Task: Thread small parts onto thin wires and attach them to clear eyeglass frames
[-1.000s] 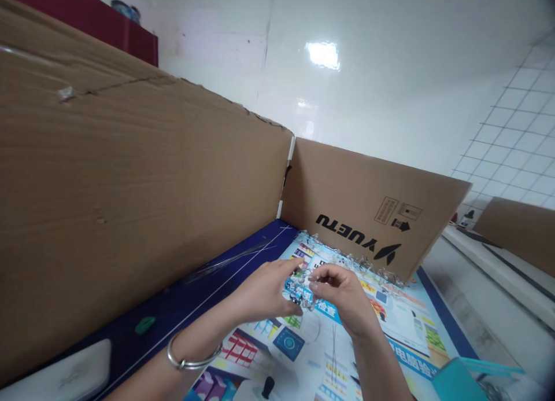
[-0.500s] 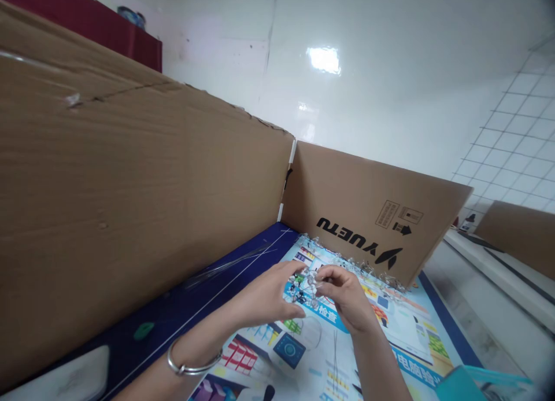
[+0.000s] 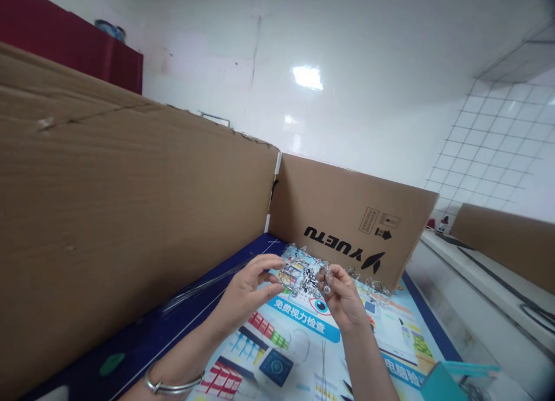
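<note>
My right hand (image 3: 344, 297) is closed, its thumb and fingers pinching part of a beaded wire piece (image 3: 309, 280). This piece has clear and black beads on thin, looping wire. My left hand (image 3: 254, 288), with a silver bangle at the wrist, faces it from the left. Its index finger and thumb are apart, the tips close beside a thin loop at the piece's left end; whether they touch it I cannot tell. Both hands are above a printed mat (image 3: 299, 354) with an eye picture.
Cardboard panels stand at the left (image 3: 130, 216) and at the back (image 3: 329, 192). More clear beaded pieces (image 3: 377, 285) lie along the back panel's foot. A teal box (image 3: 442, 383) is at the lower right. Thin clear strands (image 3: 203, 288) lie on the blue surface.
The view has shifted, so the panels appear lower and further left. My right hand has turned, showing more of its palm side. The beaded piece is more spread out between my hands.
</note>
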`<state>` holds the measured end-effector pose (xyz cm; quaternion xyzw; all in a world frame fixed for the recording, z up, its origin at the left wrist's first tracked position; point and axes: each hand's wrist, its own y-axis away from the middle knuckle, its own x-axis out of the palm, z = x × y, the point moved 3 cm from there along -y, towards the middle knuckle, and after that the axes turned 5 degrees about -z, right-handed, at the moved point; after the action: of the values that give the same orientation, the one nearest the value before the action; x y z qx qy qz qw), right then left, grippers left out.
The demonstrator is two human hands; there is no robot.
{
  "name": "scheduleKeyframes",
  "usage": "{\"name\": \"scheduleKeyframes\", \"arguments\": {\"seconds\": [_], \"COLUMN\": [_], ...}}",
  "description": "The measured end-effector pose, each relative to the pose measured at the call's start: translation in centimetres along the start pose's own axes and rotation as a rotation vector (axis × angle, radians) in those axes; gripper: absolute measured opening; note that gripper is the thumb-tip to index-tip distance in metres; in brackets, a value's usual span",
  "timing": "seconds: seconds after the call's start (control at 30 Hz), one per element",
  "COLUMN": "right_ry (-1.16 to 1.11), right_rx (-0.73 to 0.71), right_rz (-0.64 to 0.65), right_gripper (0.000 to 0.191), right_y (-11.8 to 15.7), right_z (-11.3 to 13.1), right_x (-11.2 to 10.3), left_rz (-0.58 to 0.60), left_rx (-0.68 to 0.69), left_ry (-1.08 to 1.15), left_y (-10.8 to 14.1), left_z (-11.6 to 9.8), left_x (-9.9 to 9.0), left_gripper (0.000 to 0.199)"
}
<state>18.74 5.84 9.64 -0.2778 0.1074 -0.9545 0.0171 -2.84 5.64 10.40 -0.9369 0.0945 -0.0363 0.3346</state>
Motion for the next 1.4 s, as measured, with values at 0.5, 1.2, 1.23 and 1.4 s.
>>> {"name": "scheduleKeyframes", "arguments": {"seconds": [0.5,1.2,1.23,1.4], "right_ry": [0.13,0.194,0.201,0.266], "right_rx": [-0.065,-0.043,-0.045,0.008], "right_rz": [-0.138,-0.074,-0.058,0.017], "right_gripper": [0.02,0.021,0.021,0.021], "right_y": [0.1,0.3,0.3,0.6], "right_z": [-1.7,-1.4,-1.3,-0.8], "right_x": [1.2,1.6,1.7,2.0], "left_rz": [-0.061,0.089,0.09,0.115], "left_rx": [0.282,0.275,0.241,0.106], "left_ry": [-0.268,-0.318,-0.267,-0.084], "left_y": [0.5,-0.4,-0.6,-1.3], "left_z": [-0.8,0.1,0.2,0.7], "left_x": [0.1,-1.8,-2.2,-3.3], "left_gripper": [0.018,0.011,0.01,0.005]}}
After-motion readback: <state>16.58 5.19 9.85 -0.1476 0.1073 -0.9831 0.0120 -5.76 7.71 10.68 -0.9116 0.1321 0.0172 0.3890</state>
